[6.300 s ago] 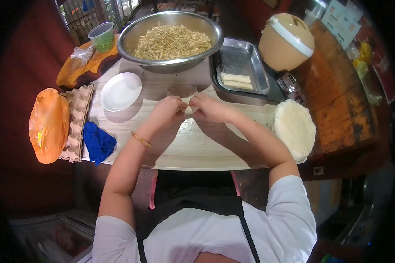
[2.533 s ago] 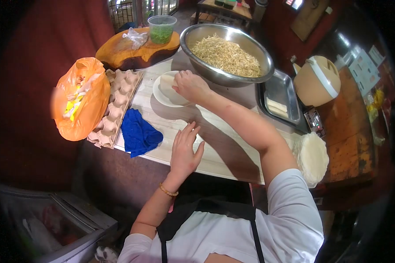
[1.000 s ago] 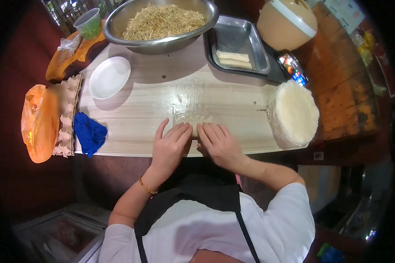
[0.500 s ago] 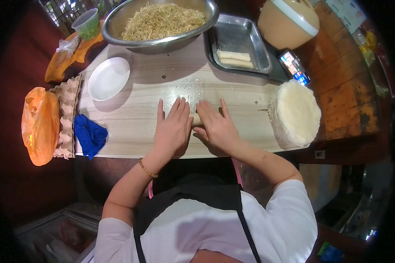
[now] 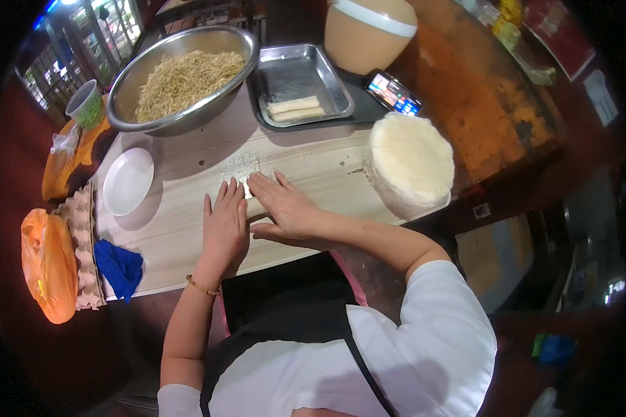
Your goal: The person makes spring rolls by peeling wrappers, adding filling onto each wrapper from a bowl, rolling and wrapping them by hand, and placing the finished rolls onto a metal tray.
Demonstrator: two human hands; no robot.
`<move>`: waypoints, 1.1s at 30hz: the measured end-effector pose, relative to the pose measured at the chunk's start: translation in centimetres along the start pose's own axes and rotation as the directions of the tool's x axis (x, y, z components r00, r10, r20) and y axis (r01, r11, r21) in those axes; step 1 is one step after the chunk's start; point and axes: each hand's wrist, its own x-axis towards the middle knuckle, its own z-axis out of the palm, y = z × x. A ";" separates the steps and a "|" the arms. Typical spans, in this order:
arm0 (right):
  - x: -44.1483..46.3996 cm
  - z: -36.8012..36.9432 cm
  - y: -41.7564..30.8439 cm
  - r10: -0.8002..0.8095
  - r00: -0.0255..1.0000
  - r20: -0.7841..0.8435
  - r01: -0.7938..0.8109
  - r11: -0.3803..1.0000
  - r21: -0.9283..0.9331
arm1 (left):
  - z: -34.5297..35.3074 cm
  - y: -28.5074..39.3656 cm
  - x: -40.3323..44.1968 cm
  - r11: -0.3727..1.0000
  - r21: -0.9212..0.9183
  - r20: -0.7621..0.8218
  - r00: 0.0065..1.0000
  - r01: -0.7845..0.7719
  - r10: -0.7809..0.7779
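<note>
A pale rolled wrapper point(image 5: 256, 207) lies on the table between and partly beneath my hands. Fingers outstretched, my left hand point(image 5: 224, 226) rests at its left end. My right hand point(image 5: 286, 212) lies flat over its right part, thumb toward me, with fingertips close to the left hand's. Most of the roll is hidden by the hands. Just beyond the fingertips is a wet, shiny patch point(image 5: 240, 167) on the tabletop. Finished-looking pale rolls point(image 5: 295, 108) sit side by side in a metal tray point(image 5: 285, 78). To the right stands a stack of round white wrappers point(image 5: 412, 156) in clear plastic.
A large steel bowl point(image 5: 252, 62) of bean sprouts point(image 5: 188, 82) stands at the back left. Nearer are a white dish point(image 5: 129, 182), blue cloth point(image 5: 119, 267), egg carton point(image 5: 85, 243) and orange bag point(image 5: 49, 264). A phone point(image 5: 393, 94) lies by a beige container point(image 5: 368, 42).
The camera view has turned, so the table appears tilted and shifted left. My right hand now angles more to the left, its fingertips nearer the left hand's. Both stay at the roll.
</note>
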 end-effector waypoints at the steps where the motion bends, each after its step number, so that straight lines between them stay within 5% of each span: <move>1: -0.1 0.0 0.0 -0.005 1.000 -0.009 0.005 1.000 0.010 | 0.1 -0.2 -0.1 1.000 0.010 -0.015 1.000 -0.015 0.016; 27: 0.1 -0.6 0.4 0.007 1.000 0.010 -0.007 1.000 0.006 | 0.8 -0.5 0.0 1.000 -0.009 -0.006 1.000 -0.006 0.006; 30: 0.1 -4.0 1.0 -0.007 0.996 -0.088 0.014 0.996 0.087 | 0.4 -0.2 0.2 1.000 -0.016 -0.001 1.000 -0.001 0.001; 32: 0.2 -8.5 2.9 -0.074 0.970 -0.229 0.068 0.997 -0.034 | 0.2 -0.2 0.2 0.999 -0.039 0.014 1.000 0.015 -0.014; 33: 0.2 -10.8 3.9 0.026 0.956 -0.291 -0.038 0.999 -0.035 | 0.3 -0.2 0.1 0.999 -0.033 0.011 1.000 0.014 -0.013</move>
